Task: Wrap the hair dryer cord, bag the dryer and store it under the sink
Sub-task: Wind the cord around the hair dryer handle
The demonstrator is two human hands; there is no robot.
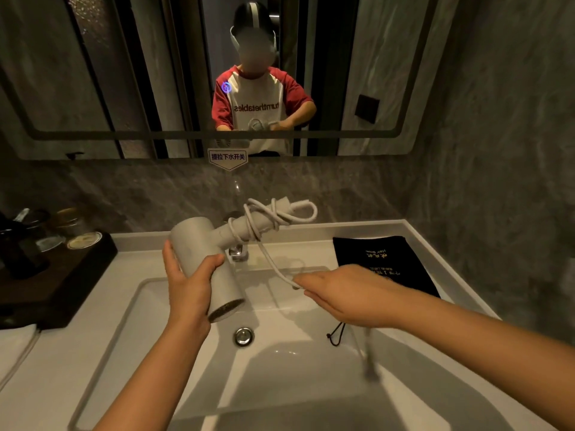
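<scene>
We hold the hair dryer (207, 265) above the sink (280, 368) with our left hand (189, 287), fingers and thumb closed around its white barrel, the grille end pointing down toward us and the handle sticking up and away toward the wall. The cord (267, 217) is already looped several times around that handle, with one loose loop poking out to the right near the handle's end. From the coils a single strand runs down and to the right into our right hand (345, 293), which pinches it between thumb and fingertips — the rest of the fingers lie fairly flat and extended. Below that hand the free end of the cord hangs down over the basin, blurred, so we cannot make out the plug clearly. The black bag (382, 262) lies flat on the white table (435, 269) to the right of the sink, gold lettering on its face, its drawstring (337, 334) dangling over the edge into the basin. The drain stopper (243, 336) sits in the middle of the sink, and the faucet (238, 253) shows partly behind the dryer's handle. At the far left a dark tray (62, 275) carries jars and bottles. The mirror (186, 73) above reflects the person in a red-and-white shirt holding the dryer.
</scene>
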